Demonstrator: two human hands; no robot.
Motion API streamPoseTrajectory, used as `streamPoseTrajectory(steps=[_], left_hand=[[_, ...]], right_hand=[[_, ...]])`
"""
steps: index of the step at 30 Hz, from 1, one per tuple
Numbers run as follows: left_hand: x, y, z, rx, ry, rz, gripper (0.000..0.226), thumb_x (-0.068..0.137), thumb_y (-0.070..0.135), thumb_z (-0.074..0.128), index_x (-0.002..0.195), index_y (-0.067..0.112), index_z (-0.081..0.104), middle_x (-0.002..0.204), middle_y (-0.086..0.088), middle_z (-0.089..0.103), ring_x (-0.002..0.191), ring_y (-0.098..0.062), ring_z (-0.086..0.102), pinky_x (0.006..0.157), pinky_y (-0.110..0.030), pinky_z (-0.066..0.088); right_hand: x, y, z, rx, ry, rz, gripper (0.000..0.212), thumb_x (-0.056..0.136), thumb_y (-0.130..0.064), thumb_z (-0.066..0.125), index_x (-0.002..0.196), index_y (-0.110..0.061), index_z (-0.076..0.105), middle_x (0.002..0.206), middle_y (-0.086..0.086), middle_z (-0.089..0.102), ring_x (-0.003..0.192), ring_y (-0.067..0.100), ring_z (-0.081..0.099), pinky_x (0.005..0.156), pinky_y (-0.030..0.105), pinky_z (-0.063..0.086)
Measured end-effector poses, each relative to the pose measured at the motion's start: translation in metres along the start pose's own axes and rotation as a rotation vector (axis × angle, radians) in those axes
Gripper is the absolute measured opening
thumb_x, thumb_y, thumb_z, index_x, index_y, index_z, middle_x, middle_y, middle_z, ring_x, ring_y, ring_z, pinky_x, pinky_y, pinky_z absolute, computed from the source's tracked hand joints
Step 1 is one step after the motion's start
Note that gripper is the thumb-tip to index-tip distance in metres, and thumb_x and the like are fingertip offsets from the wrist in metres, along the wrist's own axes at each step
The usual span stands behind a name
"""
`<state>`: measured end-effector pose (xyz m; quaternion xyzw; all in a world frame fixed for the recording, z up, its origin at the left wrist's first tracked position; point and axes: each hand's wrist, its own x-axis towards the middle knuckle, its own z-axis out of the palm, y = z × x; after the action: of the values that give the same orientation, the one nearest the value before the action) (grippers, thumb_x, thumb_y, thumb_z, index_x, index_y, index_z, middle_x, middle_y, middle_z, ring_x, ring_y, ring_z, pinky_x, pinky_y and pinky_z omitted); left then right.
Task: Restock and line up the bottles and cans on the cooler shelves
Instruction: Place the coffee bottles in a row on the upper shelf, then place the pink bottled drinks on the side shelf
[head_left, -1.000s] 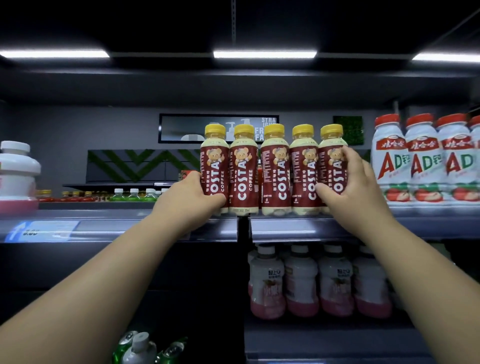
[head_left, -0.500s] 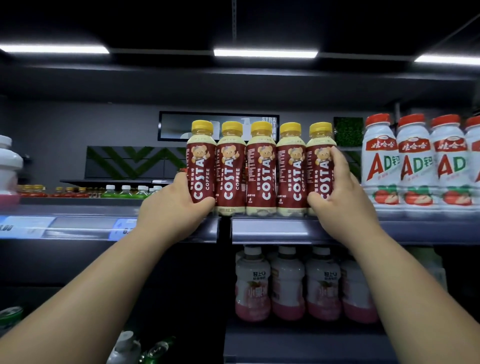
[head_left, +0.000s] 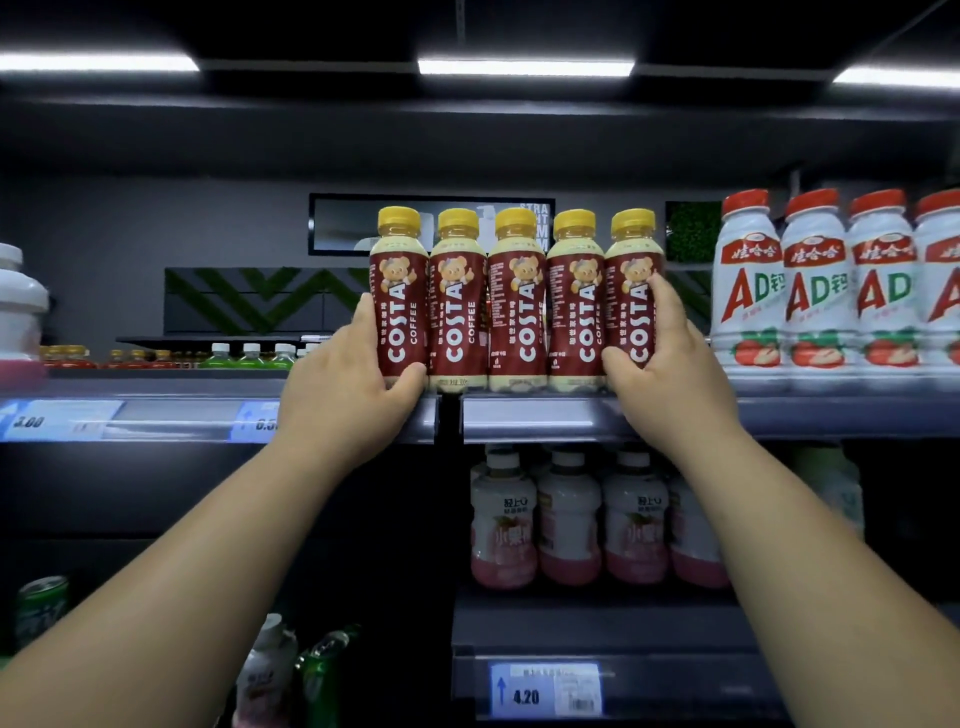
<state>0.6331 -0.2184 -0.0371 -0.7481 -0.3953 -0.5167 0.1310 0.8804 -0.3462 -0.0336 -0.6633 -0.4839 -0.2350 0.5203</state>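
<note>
1. Head cam: my L hand (head_left: 343, 395) and R hand (head_left: 670, 379) squeeze five Costa bottles (head_left: 517, 301) from both ends, thumbs in front, fingers curled round the end bottles.
2. Row upright at upper shelf (head_left: 545, 415) front edge, over the seam btwn sections.
3. Narrow gap R to AD bottles (head_left: 810, 291); bare shelf L.

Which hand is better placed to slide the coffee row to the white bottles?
Left, probably. The left hand grips the leftmost coffee bottle from its outer side, so it can push the row across the gap to the white bottles. The right hand holds the rightmost coffee bottle and sits in that gap.
</note>
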Motion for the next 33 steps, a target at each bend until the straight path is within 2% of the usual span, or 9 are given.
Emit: streamPoseTrajectory(steps=[3, 6, 9, 12, 14, 18, 21, 27, 33], left_hand=[[-0.021, -0.011, 0.003, 0.144, 0.006, 0.109, 0.076, 0.094, 0.056, 0.043, 0.156, 0.018, 0.019, 0.137, -0.008, 0.057, 0.123, -0.029, 0.053, 0.098, -0.044, 0.043], [-0.039, -0.027, -0.003, 0.233, -0.088, 0.197, 0.080, 0.092, 0.064, 0.021, 0.159, 0.021, 0.017, 0.161, -0.009, 0.032, 0.149, -0.027, 0.026, 0.121, -0.046, 0.021], [-0.056, -0.052, -0.023, 0.300, -0.209, 0.247, 0.090, 0.082, 0.071, 0.024, 0.159, 0.026, 0.016, 0.167, -0.009, 0.014, 0.154, -0.026, 0.010, 0.125, -0.045, 0.011], [-0.077, -0.088, -0.052, 0.371, -0.285, 0.246, 0.093, 0.077, 0.065, 0.040, 0.159, 0.028, 0.017, 0.167, -0.007, 0.015, 0.154, -0.027, 0.013, 0.124, -0.044, 0.014], [-0.093, -0.113, -0.073, 0.388, -0.310, 0.216, 0.093, 0.074, 0.062, 0.045, 0.157, 0.025, 0.028, 0.165, -0.008, 0.024, 0.151, -0.029, 0.023, 0.121, -0.044, 0.022], [-0.127, -0.170, -0.122, 0.459, -0.467, 0.071, 0.075, 0.078, 0.058, 0.055, 0.147, 0.032, 0.044, 0.157, -0.002, 0.039, 0.141, -0.025, 0.041, 0.112, -0.040, 0.038], [-0.153, -0.216, -0.166, 0.418, -0.574, -0.028, 0.056, 0.080, 0.055, 0.056, 0.133, 0.037, 0.055, 0.133, 0.010, 0.058, 0.123, -0.017, 0.057, 0.095, -0.034, 0.050], [-0.203, -0.285, -0.237, 0.468, -0.680, -0.113, 0.048, 0.083, 0.052, 0.060, 0.128, 0.037, 0.060, 0.125, 0.005, 0.064, 0.116, -0.020, 0.060, 0.093, -0.035, 0.051], [-0.238, -0.323, -0.267, 0.469, -0.732, -0.164, 0.048, 0.082, 0.050, 0.059, 0.129, 0.038, 0.060, 0.128, 0.007, 0.064, 0.118, -0.018, 0.061, 0.092, -0.036, 0.052]], right_hand=[[-0.028, -0.014, 0.010, -0.120, -0.073, 0.017, 0.080, 0.094, -0.049, 0.052, 0.159, -0.033, 0.009, 0.168, 0.008, 0.010, 0.152, 0.030, 0.017, 0.122, 0.047, 0.022], [-0.062, -0.043, 0.025, -0.174, -0.233, -0.090, 0.082, 0.094, -0.049, 0.052, 0.160, -0.035, 0.006, 0.169, 0.007, -0.009, 0.155, 0.026, -0.011, 0.126, 0.046, -0.001], [-0.097, -0.081, 0.043, -0.132, -0.326, -0.285, 0.079, 0.092, -0.046, 0.058, 0.160, -0.032, 0.018, 0.169, 0.007, 0.005, 0.156, 0.024, 0.001, 0.126, 0.041, 0.001], [-0.131, -0.116, 0.062, 0.011, -0.373, -0.427, 0.064, 0.090, -0.035, 0.063, 0.150, -0.024, 0.045, 0.156, 0.004, 0.041, 0.144, 0.023, 0.036, 0.119, 0.036, 0.028], [-0.153, -0.136, 0.078, 0.085, -0.421, -0.472, 0.055, 0.089, -0.033, 0.063, 0.143, -0.025, 0.052, 0.145, -0.004, 0.052, 0.132, 0.019, 0.048, 0.109, 0.034, 0.041], [-0.192, -0.182, 0.117, 0.072, -0.549, -0.479, 0.059, 0.091, -0.038, 0.061, 0.147, -0.030, 0.046, 0.146, -0.008, 0.048, 0.133, 0.017, 0.047, 0.106, 0.036, 0.044], [-0.219, -0.221, 0.145, 0.045, -0.674, -0.450, 0.060, 0.090, -0.043, 0.060, 0.147, -0.032, 0.045, 0.144, -0.008, 0.050, 0.131, 0.017, 0.048, 0.104, 0.037, 0.046], [-0.290, -0.283, 0.185, -0.009, -0.889, -0.414, 0.059, 0.090, -0.045, 0.062, 0.145, -0.032, 0.047, 0.146, -0.004, 0.051, 0.133, 0.019, 0.050, 0.103, 0.035, 0.045], [-0.331, -0.318, 0.204, -0.006, -0.929, -0.363, 0.059, 0.088, -0.042, 0.064, 0.144, -0.031, 0.049, 0.147, -0.004, 0.052, 0.133, 0.018, 0.049, 0.103, 0.034, 0.045]])
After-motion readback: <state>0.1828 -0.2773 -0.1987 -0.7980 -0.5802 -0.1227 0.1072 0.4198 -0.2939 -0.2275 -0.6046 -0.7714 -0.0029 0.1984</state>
